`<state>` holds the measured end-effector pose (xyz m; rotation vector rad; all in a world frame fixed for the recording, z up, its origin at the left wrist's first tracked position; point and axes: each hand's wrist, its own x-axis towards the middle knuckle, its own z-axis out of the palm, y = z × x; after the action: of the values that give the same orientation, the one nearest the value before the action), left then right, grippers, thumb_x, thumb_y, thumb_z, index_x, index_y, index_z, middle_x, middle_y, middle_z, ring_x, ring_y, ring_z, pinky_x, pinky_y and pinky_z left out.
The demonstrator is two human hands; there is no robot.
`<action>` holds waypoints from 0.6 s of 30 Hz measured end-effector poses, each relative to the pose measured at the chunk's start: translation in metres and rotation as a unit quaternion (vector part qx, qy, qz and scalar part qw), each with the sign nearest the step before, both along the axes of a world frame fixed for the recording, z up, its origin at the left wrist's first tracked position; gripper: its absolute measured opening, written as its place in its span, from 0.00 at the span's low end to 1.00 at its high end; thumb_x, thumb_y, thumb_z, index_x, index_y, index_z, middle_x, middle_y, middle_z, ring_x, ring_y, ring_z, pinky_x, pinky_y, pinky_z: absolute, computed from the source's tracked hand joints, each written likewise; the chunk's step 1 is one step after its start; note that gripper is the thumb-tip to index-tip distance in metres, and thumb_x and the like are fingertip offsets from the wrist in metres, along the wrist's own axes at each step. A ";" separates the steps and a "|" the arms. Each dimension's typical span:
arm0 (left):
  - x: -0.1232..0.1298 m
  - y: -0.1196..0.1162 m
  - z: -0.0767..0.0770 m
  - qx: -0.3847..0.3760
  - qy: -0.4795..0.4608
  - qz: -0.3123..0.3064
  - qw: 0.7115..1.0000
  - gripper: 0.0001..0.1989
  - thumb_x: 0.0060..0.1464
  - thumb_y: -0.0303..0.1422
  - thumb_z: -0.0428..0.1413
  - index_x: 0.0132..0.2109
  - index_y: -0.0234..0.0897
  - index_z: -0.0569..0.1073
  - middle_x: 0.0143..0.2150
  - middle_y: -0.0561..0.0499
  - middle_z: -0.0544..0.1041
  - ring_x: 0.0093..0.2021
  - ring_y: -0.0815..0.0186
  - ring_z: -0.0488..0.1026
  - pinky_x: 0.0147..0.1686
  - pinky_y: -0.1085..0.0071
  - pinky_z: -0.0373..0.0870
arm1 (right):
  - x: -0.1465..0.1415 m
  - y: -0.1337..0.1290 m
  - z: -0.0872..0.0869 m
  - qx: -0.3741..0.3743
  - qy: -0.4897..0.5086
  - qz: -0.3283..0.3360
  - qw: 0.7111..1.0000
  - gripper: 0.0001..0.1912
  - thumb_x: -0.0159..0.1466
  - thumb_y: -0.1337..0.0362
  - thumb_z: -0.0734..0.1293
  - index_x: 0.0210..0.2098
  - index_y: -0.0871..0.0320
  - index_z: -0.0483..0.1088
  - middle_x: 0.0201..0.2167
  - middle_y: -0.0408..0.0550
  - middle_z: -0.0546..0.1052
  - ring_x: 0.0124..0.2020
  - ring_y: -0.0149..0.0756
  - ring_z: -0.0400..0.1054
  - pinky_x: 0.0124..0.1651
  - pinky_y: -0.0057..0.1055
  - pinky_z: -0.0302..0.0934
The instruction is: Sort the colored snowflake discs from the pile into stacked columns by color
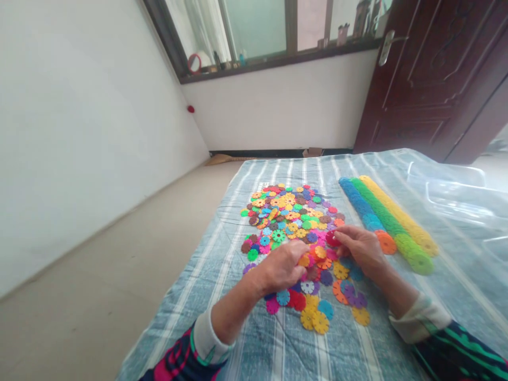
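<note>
A pile of colourful notched plastic discs (293,211) spreads over the bed, with more lying loose nearer to me. My left hand (280,267) is closed at the front of the pile, its thumb and fingers around an orange disc (304,260); the fingertips are partly hidden. Just right of it, my right hand (361,251) pinches a red disc (332,238) between thumb and fingers, above the pile. Beside the right hand lie overlapping rows of discs: a blue row (357,201) with an orange disc (384,242) at its near end, a green row (384,217) and a yellow row (400,211).
A striped blue-grey cloth (222,254) covers the bed. Clear plastic containers (460,198) stand at the right. Beyond are a white wall (278,111), a window ledge (286,61) with small items, and a dark red door (428,79). Bare floor (119,264) lies left.
</note>
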<state>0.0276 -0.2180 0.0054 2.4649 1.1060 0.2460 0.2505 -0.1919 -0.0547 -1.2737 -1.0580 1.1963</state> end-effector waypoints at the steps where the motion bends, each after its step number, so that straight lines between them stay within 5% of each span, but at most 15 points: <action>1: 0.006 -0.004 -0.003 0.007 -0.021 -0.012 1.000 0.18 0.51 0.25 0.54 0.51 0.34 0.71 0.53 0.42 0.75 0.56 0.58 0.69 0.56 0.63 0.67 | 0.001 0.000 0.000 -0.001 -0.001 0.003 1.000 0.26 0.46 0.45 0.76 0.32 0.60 0.74 0.15 0.42 0.75 0.14 0.30 0.67 0.19 0.24 0.61; 7: 0.013 -0.009 -0.007 0.039 -0.059 -0.031 0.997 0.14 0.54 0.25 0.53 0.48 0.35 0.72 0.54 0.42 0.74 0.58 0.59 0.68 0.59 0.62 0.66 | 0.004 0.001 0.001 -0.011 -0.017 0.025 0.999 0.25 0.47 0.45 0.75 0.34 0.59 0.74 0.15 0.43 0.75 0.15 0.32 0.68 0.19 0.26 0.62; 14: -0.014 0.011 0.002 0.120 0.124 0.214 0.962 0.14 0.54 0.30 0.56 0.48 0.35 0.72 0.56 0.40 0.71 0.57 0.53 0.67 0.59 0.54 0.65 | -0.002 -0.001 0.004 -0.009 -0.028 0.011 1.000 0.26 0.47 0.44 0.73 0.33 0.60 0.73 0.13 0.43 0.73 0.14 0.30 0.65 0.18 0.25 0.60; 18: 0.000 0.000 -0.007 0.097 0.168 0.217 0.957 0.17 0.57 0.37 0.55 0.52 0.35 0.70 0.58 0.39 0.70 0.61 0.47 0.64 0.58 0.48 0.65 | -0.002 0.000 0.000 -0.004 -0.028 0.016 0.999 0.25 0.49 0.45 0.73 0.34 0.61 0.73 0.14 0.43 0.74 0.14 0.29 0.65 0.19 0.24 0.59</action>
<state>0.0274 -0.2182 -0.0020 2.4597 1.8513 0.0624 0.2487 -0.1922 -0.0547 -1.3080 -1.1190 1.1952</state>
